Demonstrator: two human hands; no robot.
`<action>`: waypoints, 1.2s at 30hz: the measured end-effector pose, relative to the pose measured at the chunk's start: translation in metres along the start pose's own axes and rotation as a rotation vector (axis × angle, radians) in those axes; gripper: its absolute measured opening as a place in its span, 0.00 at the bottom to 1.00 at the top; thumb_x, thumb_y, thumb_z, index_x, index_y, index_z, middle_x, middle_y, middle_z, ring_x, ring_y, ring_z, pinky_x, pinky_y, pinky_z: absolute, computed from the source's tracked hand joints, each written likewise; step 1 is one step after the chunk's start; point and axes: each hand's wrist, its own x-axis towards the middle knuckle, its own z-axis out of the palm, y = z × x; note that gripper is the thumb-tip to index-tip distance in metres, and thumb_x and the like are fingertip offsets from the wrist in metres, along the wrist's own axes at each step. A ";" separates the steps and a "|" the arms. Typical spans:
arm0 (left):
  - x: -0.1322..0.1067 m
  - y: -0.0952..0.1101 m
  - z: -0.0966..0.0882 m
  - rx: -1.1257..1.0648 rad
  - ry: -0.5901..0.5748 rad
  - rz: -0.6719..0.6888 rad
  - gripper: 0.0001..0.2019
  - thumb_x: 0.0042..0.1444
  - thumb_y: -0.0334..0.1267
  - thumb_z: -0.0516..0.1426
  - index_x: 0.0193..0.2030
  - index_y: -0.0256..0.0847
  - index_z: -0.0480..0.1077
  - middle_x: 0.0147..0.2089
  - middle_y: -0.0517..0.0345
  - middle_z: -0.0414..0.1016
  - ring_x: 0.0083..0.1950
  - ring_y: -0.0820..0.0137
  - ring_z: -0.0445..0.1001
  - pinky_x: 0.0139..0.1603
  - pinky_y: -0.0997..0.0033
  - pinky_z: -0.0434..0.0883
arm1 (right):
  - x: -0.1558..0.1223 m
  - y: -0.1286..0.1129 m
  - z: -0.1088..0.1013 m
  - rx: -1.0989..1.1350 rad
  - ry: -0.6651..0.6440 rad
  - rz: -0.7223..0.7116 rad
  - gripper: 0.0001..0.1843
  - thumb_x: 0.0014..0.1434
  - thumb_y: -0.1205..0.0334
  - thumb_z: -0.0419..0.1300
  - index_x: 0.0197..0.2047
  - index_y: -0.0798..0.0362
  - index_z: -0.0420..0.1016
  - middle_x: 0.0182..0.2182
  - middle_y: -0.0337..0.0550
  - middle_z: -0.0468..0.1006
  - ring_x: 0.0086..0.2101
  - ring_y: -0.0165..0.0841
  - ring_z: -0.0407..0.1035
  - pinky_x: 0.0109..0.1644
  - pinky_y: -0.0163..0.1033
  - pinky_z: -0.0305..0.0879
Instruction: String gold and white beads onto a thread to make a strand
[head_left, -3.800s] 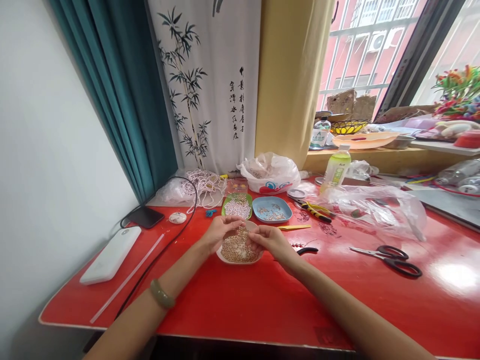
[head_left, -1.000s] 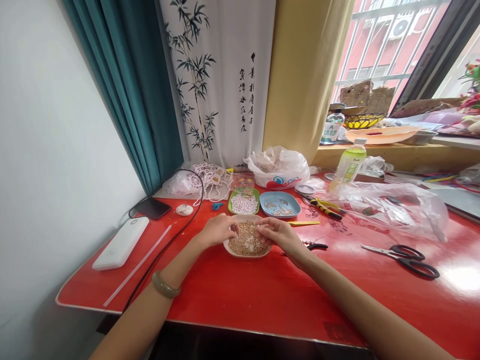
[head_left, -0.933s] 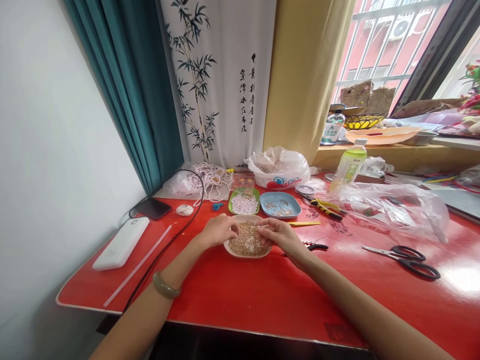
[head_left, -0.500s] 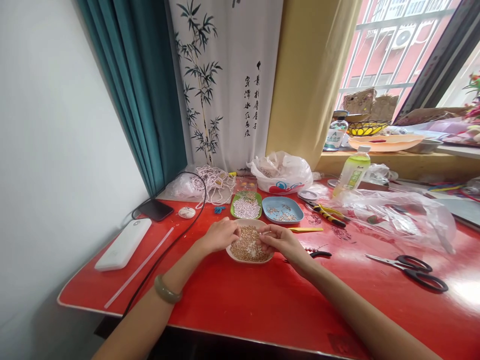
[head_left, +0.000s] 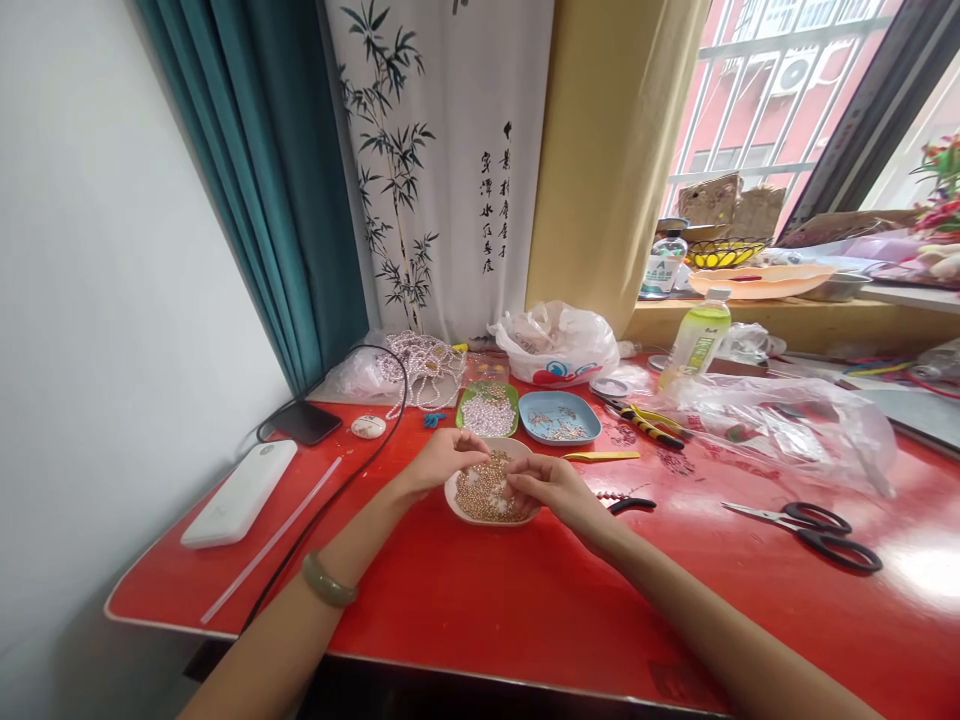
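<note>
A pale dish (head_left: 459,513) full of small gold beads (head_left: 480,492) sits on the red table, with a few whitish pieces among the beads. Over its upper left rim is my left hand (head_left: 444,458), thumb and fingertips pinched together. My right hand (head_left: 551,487) hangs over the dish's right side, its fingers also drawn into a pinch. Whatever lies between the fingertips is too small to make out. Just behind stand a green tray (head_left: 514,408) of pearly white beads and a blue tray (head_left: 531,402) with scattered small pieces.
Right of the dish lie yellow tweezers (head_left: 604,456), black-handled pliers (head_left: 634,505), yellow-black pliers (head_left: 651,428) and scissors (head_left: 814,530). A bottle (head_left: 697,340) stands by a plastic bag (head_left: 795,430). At left are a white power bank (head_left: 240,495), a phone (head_left: 309,422) and a black cable (head_left: 330,505).
My left hand's fingers have stretched out a little toward the right hand, and both sets of fingertips are nearer each other. The whole view has shifted slightly.
</note>
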 end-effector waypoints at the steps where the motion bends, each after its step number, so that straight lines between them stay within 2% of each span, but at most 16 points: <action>1: -0.001 0.001 0.000 -0.044 -0.010 -0.007 0.10 0.41 0.38 0.58 0.30 0.33 0.70 0.29 0.55 0.72 0.29 0.74 0.67 0.27 0.77 0.64 | -0.001 0.000 0.000 0.002 -0.001 -0.003 0.11 0.45 0.58 0.58 0.30 0.57 0.66 0.21 0.39 0.75 0.19 0.24 0.66 0.24 0.31 0.62; 11: -0.006 0.005 0.006 -0.244 -0.059 -0.056 0.11 0.39 0.39 0.60 0.30 0.34 0.73 0.30 0.54 0.73 0.26 0.79 0.64 0.27 0.79 0.61 | 0.001 0.002 0.002 0.024 -0.031 0.006 0.10 0.45 0.59 0.58 0.29 0.57 0.67 0.20 0.38 0.74 0.19 0.24 0.66 0.25 0.31 0.62; 19: -0.006 0.007 0.009 -0.274 -0.011 -0.104 0.11 0.37 0.37 0.62 0.29 0.35 0.73 0.27 0.56 0.73 0.22 0.80 0.61 0.23 0.79 0.58 | 0.001 0.002 0.001 0.017 -0.021 0.019 0.09 0.46 0.60 0.57 0.28 0.57 0.67 0.20 0.39 0.74 0.19 0.24 0.66 0.25 0.31 0.62; 36: -0.006 0.008 0.011 -0.321 0.002 -0.099 0.10 0.34 0.36 0.63 0.26 0.34 0.73 0.27 0.56 0.73 0.24 0.79 0.64 0.26 0.78 0.60 | 0.004 0.004 0.001 0.026 -0.023 0.030 0.11 0.44 0.59 0.59 0.29 0.57 0.67 0.20 0.39 0.75 0.18 0.23 0.66 0.24 0.30 0.62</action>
